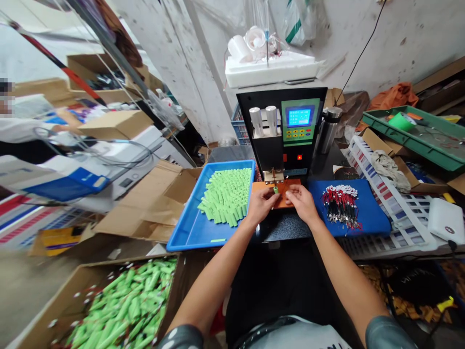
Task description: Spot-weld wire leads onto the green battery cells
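My left hand grips a small green battery cell between thumb and fingers, just below the electrodes of a black spot welder. Close by on the right, my right hand has its thumb and fingertips together in a pinch; what they hold is too small to make out. Both hands are over the orange plate at the welder's base. Left of them, a blue tray carries many upright green cells. A bundle of red and black wire leads with white connectors lies on a blue mat to the right.
A cardboard box full of green wired cells stands at lower left. White foam rests on the welder. On the right are a steel flask, a white crate, a green tray and a white power bank.
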`<state>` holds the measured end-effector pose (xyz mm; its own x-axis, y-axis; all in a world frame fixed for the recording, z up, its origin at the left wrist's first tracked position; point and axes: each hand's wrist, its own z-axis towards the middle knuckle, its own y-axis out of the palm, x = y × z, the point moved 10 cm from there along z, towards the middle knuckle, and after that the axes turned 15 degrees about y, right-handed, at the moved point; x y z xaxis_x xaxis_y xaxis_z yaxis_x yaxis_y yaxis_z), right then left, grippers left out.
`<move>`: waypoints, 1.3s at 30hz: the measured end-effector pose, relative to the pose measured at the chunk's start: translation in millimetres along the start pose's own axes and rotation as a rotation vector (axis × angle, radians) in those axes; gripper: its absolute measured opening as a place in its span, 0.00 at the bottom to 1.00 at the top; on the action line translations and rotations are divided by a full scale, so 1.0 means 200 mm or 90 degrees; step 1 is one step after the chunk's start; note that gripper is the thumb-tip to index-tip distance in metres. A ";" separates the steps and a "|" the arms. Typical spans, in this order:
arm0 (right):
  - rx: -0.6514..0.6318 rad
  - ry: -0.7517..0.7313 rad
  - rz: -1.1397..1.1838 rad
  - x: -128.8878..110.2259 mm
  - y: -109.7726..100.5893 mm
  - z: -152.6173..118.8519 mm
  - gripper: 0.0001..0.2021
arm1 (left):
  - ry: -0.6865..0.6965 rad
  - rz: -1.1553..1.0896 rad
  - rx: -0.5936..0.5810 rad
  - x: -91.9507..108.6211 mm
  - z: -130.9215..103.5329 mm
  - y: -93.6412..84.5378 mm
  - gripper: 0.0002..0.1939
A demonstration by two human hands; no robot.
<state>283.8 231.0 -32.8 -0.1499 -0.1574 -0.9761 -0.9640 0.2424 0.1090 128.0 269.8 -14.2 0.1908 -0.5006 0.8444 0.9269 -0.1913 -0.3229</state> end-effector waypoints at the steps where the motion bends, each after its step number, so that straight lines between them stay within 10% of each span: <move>1: -0.007 0.020 0.000 0.02 0.00 -0.03 0.20 | -0.004 -0.014 -0.004 0.02 -0.01 0.00 0.12; 14: -0.152 0.134 -0.133 0.14 0.22 -0.16 0.13 | -0.007 -0.032 -0.007 0.16 -0.08 -0.02 0.11; 25: -0.224 0.118 -0.067 0.08 0.18 -0.22 0.15 | -0.045 -0.089 0.000 0.10 -0.12 0.03 0.20; 39: -0.099 0.142 0.194 0.05 0.07 -0.09 0.16 | 0.018 -0.040 -0.009 0.05 -0.08 0.01 0.19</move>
<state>265.6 216.3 -36.9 -0.4618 -0.3083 -0.8317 -0.8870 0.1646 0.4315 126.7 250.9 -12.7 0.1234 -0.5103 0.8511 0.9323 -0.2343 -0.2756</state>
